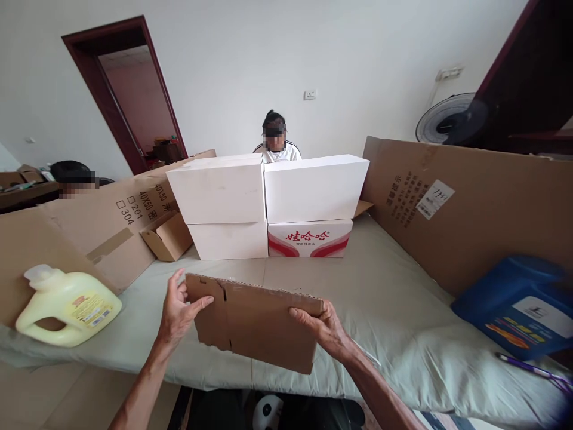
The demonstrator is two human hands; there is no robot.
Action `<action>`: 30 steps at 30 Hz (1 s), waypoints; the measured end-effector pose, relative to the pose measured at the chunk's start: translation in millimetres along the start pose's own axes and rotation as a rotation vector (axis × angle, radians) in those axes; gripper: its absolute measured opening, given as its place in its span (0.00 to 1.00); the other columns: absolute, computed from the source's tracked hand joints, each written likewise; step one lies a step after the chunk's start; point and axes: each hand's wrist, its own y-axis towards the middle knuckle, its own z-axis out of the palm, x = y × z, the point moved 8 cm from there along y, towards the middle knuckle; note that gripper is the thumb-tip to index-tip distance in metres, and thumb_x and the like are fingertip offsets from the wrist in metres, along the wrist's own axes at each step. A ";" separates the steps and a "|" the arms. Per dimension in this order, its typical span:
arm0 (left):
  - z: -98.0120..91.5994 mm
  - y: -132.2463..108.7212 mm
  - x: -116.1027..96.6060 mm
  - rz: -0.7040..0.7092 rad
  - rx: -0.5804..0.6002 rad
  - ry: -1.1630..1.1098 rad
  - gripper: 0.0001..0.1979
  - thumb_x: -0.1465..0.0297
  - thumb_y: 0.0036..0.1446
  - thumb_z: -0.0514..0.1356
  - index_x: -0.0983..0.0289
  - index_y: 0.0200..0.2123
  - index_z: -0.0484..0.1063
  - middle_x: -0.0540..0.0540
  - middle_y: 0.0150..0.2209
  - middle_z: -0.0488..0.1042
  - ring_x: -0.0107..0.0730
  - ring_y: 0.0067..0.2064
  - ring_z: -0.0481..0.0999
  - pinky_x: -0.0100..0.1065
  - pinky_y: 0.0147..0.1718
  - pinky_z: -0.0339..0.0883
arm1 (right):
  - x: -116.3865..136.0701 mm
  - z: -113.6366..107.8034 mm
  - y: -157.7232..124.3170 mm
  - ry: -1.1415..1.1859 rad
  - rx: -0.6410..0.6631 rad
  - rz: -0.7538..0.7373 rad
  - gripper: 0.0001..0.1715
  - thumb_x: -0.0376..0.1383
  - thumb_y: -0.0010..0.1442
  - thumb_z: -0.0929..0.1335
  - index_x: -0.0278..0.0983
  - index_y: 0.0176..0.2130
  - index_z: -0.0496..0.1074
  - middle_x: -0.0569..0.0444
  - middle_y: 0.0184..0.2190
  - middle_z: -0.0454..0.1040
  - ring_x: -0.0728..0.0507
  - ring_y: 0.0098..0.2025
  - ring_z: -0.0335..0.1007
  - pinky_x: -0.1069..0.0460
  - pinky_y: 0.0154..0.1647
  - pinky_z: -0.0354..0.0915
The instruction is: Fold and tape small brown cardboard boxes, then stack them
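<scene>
A flat brown piece of cardboard [264, 325] is held up on a slant above the near edge of the table, its left end higher than its right. My left hand [179, 304] grips its upper left corner, thumb on the near face. At the upper right corner my right hand [324, 328] grips it the same way, thumb in front and fingers behind. The cardboard shows dark slots near its left side and a torn-looking lower left edge. Its far face is hidden from me.
White boxes [219, 194] and a red-printed box [308, 239] stand stacked behind. Large cardboard panels [412, 203] flank the table [376, 269]. A yellow jug [71, 304] stands left; a blue jug [514, 304] and a purple pen [528, 365] are right. A person [282, 152] sits beyond the boxes.
</scene>
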 end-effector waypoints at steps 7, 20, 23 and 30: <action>30.4 -8.5 62.3 -0.281 0.210 -0.220 0.42 0.42 0.43 0.78 0.68 0.50 0.79 0.66 0.43 0.88 0.60 0.49 0.88 0.53 0.53 0.80 | -56.2 -6.9 6.1 0.162 0.089 0.169 0.35 0.62 0.51 0.82 0.35 0.38 0.84 0.52 0.32 0.81 0.43 0.34 0.76 0.49 0.38 0.72; 43.8 17.4 30.4 -0.297 0.293 -0.291 0.43 0.46 0.44 0.80 0.70 0.56 0.80 0.69 0.50 0.88 0.62 0.54 0.87 0.52 0.52 0.82 | -59.5 -28.1 -5.3 0.219 0.096 0.202 0.32 0.60 0.57 0.80 0.36 0.42 0.86 0.46 0.41 0.86 0.37 0.43 0.82 0.41 0.53 0.76; 46.3 17.8 19.9 -0.288 0.279 -0.288 0.45 0.46 0.43 0.80 0.70 0.57 0.78 0.70 0.52 0.87 0.62 0.54 0.87 0.50 0.52 0.82 | -60.0 -26.6 -12.5 0.207 0.163 0.219 0.30 0.59 0.59 0.80 0.36 0.41 0.86 0.48 0.41 0.86 0.38 0.44 0.83 0.43 0.53 0.76; 46.2 13.7 29.9 -0.325 0.284 -0.085 0.46 0.40 0.43 0.76 0.67 0.56 0.78 0.65 0.47 0.89 0.58 0.47 0.89 0.46 0.44 0.85 | -73.4 -28.0 -37.7 0.109 0.226 0.221 0.36 0.65 0.52 0.80 0.34 0.31 0.80 0.54 0.28 0.78 0.51 0.25 0.69 0.56 0.23 0.65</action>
